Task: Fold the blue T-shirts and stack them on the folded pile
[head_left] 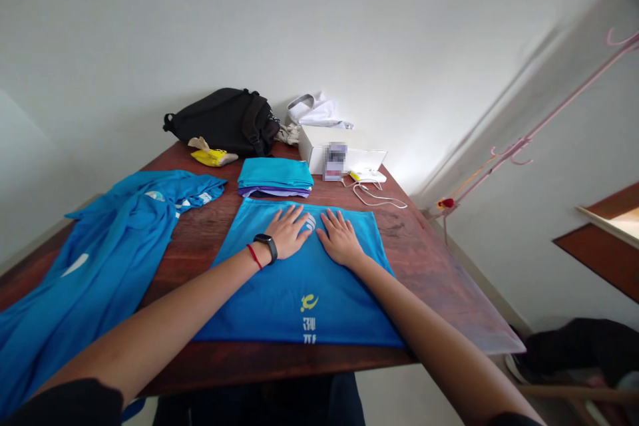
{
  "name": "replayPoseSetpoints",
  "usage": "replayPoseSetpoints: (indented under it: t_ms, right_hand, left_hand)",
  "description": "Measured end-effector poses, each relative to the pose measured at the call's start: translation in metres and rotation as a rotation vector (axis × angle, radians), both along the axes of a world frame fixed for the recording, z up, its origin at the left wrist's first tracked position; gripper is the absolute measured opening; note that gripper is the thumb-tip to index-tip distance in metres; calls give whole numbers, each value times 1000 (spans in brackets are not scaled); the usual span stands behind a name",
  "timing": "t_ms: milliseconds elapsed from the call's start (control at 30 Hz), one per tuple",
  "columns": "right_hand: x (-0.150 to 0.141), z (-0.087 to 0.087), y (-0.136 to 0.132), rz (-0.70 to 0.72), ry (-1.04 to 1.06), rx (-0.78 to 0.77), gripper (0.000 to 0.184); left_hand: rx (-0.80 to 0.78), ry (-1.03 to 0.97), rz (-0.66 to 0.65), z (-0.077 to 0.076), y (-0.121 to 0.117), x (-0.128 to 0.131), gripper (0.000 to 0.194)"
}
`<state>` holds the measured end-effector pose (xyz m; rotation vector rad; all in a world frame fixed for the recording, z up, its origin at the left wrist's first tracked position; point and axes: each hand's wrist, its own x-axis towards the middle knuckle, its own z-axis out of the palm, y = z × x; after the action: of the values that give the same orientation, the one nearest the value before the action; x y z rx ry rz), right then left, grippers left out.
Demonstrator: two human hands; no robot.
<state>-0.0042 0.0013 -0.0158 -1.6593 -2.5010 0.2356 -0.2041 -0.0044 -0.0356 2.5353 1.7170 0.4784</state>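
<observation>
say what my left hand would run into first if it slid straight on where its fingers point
Probably the stack, near its right end, just beyond the cloth under the left hand; depth makes the exact spot unclear.

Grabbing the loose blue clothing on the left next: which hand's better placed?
Left, probably: the left hand is nearer the loose blue clothing; the right hand rests farther across the flat blue garment. Both lie open.

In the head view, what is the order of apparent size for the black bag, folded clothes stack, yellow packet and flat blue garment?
1. Flat blue garment
2. Black bag
3. Folded clothes stack
4. Yellow packet
</observation>
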Motion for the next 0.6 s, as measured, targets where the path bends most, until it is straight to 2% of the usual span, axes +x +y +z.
replayPoseSetpoints:
  t_ms: [200,400,600]
  right_hand:
    - [22,-5,5,-81,-8,3,71]
    - [48,-7,9,-208,-15,-28,74]
    - [74,-8,10,-307,-54,-61,75]
  left_hand:
    - [-47,29,118,1,-9,-18,68]
    - [-114,88,245,11,-26,-48,66]
    - [-113,161,323,6,-37,-79,72]
